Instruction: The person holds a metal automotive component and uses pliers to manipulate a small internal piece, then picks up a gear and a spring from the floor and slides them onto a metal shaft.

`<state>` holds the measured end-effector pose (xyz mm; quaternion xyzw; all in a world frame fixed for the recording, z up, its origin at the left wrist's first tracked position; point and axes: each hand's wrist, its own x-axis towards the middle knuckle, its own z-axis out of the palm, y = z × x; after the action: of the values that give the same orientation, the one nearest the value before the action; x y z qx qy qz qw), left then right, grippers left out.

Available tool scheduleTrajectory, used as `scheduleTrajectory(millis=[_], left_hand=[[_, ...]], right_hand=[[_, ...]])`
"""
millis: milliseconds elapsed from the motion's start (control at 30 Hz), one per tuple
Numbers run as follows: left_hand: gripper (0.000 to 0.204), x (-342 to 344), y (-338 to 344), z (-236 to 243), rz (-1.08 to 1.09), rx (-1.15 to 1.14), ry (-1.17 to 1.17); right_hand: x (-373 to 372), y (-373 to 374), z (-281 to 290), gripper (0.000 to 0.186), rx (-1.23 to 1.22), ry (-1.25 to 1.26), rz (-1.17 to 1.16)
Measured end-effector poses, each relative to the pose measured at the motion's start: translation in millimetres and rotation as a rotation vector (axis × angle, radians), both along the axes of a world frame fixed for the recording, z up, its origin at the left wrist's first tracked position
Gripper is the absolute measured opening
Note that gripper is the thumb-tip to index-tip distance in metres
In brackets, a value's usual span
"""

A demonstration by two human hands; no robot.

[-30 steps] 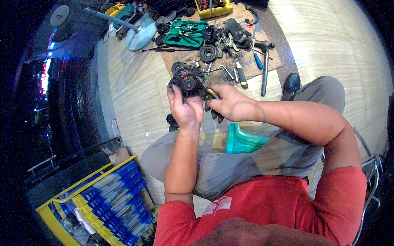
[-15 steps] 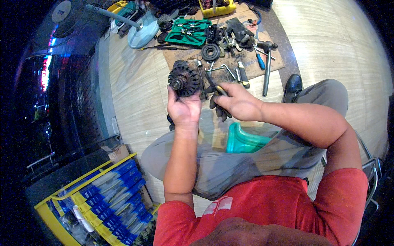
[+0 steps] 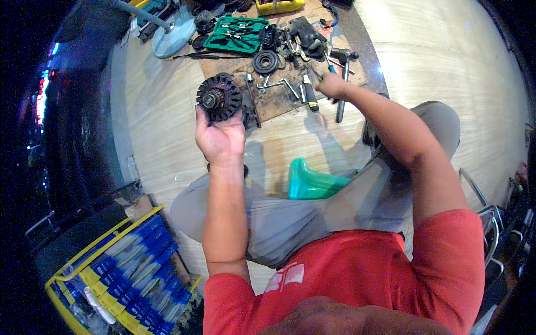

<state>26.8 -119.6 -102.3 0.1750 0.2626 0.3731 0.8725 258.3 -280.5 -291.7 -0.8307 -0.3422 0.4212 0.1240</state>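
A dark, greasy alternator rotor (image 3: 219, 98), with a ring of fins and a shaft at its centre, rests in my left hand (image 3: 221, 137). The fingers go under and behind it and are mostly hidden; the thumb lies along its left side. Over the right part of the work mat, my right hand (image 3: 333, 87) is closed around a pair of pliers (image 3: 316, 73), whose grey jaws point up and left. Its handles are covered by the hand. Beside this hand are a black-and-yellow utility knife (image 3: 310, 94) and a hammer (image 3: 344, 84).
Dirty cardboard (image 3: 279, 111) lies under the tools. On it are a green tool case (image 3: 237, 33), a round black pulley (image 3: 266, 62), a bent crank wrench (image 3: 285, 85) and dark gloves (image 3: 306, 34). A teal plastic stool (image 3: 312, 181) stands between my legs. A blue-and-yellow rack (image 3: 128, 268) is at lower left.
My right hand has moved away from the rotor, right and forward to the tools beside the hammer, carrying the pliers. My left hand still holds the rotor. The whole view has shifted slightly.
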Motion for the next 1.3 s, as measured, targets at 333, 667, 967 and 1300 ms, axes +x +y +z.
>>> scheduleTrajectory(millis=[333, 667, 967, 1300], left_hand=[[0.037, 2, 0, -5, -0.08, -0.011, 0.027], [0.043, -12, 14, -2, 0.112, 0.043, 0.343], [0.044, -2, -19, -18, -0.125, 0.065, 0.194], [0.04, 28, -27, -24, -0.261, 0.138, 0.017]], right_hand=[[17, -26, -72, 0.025, -0.317, -0.286, -0.095], [20, 95, 22, 0.035, 0.085, -0.34, 0.075], [25, 99, 164, 0.036, 0.503, -0.46, -0.027], [-56, 8, 209, 0.059, 0.608, 0.074, -0.131]])
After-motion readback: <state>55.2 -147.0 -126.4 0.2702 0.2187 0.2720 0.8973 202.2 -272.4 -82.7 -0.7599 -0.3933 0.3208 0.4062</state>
